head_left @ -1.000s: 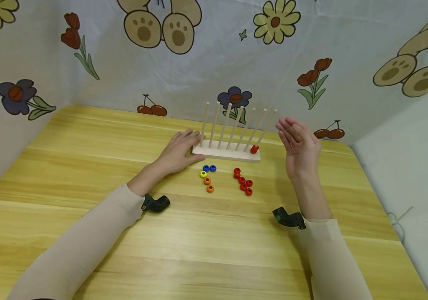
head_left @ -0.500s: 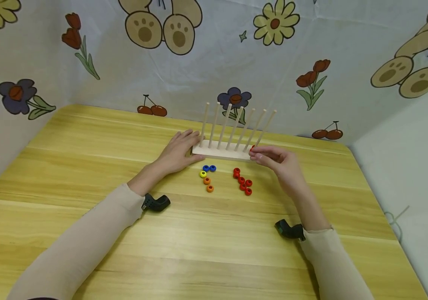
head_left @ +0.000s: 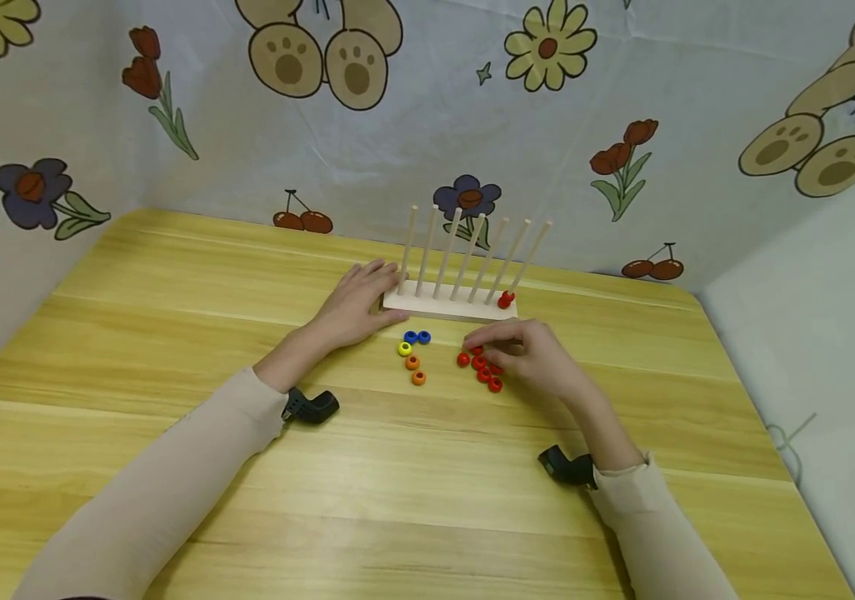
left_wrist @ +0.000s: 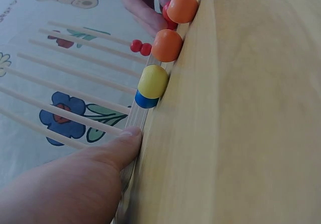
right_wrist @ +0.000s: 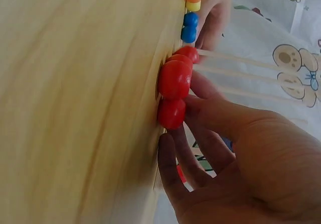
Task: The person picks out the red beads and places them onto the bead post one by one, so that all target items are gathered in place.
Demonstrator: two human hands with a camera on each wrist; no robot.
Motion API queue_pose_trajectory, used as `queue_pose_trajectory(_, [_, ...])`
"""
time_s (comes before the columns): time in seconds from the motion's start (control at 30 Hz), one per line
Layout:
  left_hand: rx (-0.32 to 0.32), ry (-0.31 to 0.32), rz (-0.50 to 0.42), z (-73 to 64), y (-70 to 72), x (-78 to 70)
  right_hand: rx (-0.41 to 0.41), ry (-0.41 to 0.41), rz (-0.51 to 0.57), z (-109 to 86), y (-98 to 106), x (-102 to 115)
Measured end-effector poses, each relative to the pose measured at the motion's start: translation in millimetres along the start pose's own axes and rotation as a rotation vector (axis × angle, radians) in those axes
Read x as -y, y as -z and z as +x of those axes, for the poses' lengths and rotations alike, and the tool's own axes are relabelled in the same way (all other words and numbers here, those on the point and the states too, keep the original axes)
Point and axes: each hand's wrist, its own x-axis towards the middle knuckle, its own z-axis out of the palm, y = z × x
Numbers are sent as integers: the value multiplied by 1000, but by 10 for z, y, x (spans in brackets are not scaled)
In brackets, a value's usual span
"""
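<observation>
A wooden rack (head_left: 450,308) with a row of upright pegs stands near the back of the table. My left hand (head_left: 352,304) rests at its left end, thumb along the front edge in the left wrist view. Two red beads (head_left: 506,300) are at the rightmost peg's foot. My right hand (head_left: 532,354) is down at the loose red beads (head_left: 483,375), with thumb and index finger around one red bead (head_left: 477,350); the fingertips are partly hidden. Another red bead (head_left: 463,359) lies just left of the fingers.
Left of the red beads lie two blue beads (head_left: 417,337), a yellow bead (head_left: 405,349) and two orange beads (head_left: 416,371). A patterned cloth (head_left: 367,167) hangs behind the wooden table (head_left: 382,500). Dark wrist cameras (head_left: 313,406) stick out from both sleeves.
My right hand came in from the right to the rack's right end, then moved down to the loose red beads. One red bead has shifted left. My left hand has stayed put.
</observation>
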Motion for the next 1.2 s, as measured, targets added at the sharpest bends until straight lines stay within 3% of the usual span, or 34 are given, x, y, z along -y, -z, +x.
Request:
queue_pose_trajectory(0.3, [-11,-6,-2,-6,-5,2,-73,-7,-63,-6,-72,22])
queue_pose_trajectory(0.5, [-3,-1,-5,-14,2,-7,-197,-57,-33,-11,-58,38])
queue_pose_trajectory(0.7, [1,-3,-6,-7,15,-25,-376,-22,31,-4,26,7])
queue_pose_trajectory(0.93, [-2,-8,-4,3,4,-31,-653,28,134,-12,205,9])
queue_pose_trajectory(1.07, [-4,-4,-13,6,-2,-21,-795,33,184,25,304,64])
queue_pose_trajectory(1.2, [-3,-2,-19,2,2,-21,-910,99,221,87,424,147])
